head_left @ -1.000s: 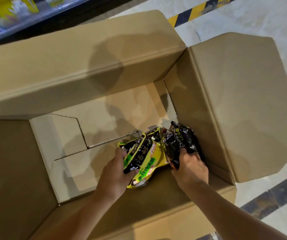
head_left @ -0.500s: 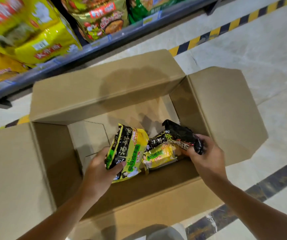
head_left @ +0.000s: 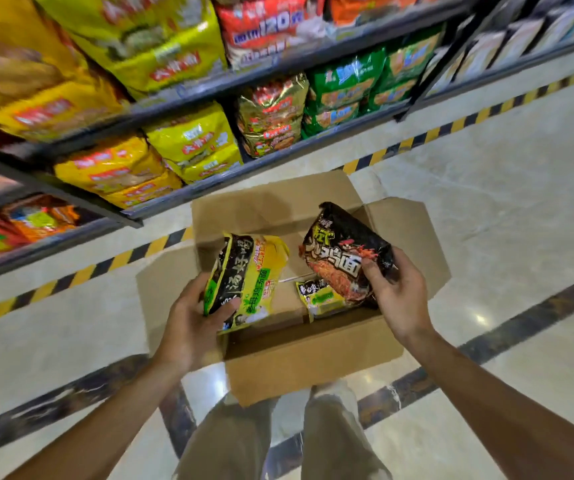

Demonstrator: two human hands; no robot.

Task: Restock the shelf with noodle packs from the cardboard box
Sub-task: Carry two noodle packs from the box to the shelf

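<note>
An open cardboard box (head_left: 310, 355) sits on the floor in front of my legs. My left hand (head_left: 192, 323) grips a yellow and black noodle pack (head_left: 247, 278) by its lower left end, above the box. My right hand (head_left: 396, 296) holds a black and red noodle pack (head_left: 341, 251) by its right edge, lifted over the box's right side. One small yellow and black noodle pack (head_left: 320, 297) still lies inside the box. The shelf (head_left: 188, 192) stands behind the box, its tiers packed with noodle bags.
Yellow bags (head_left: 192, 143), a gold and red bag (head_left: 271, 116) and green bags (head_left: 348, 88) fill the lower shelf tier. Black and yellow hazard tape (head_left: 434, 133) runs along the shelf base. Pale tiled floor spreads to the right. My legs (head_left: 278, 441) stand just behind the box.
Both hands have risen out of the box, each with a pack. The view has pulled back and up, so the shelf tiers now show above the box.
</note>
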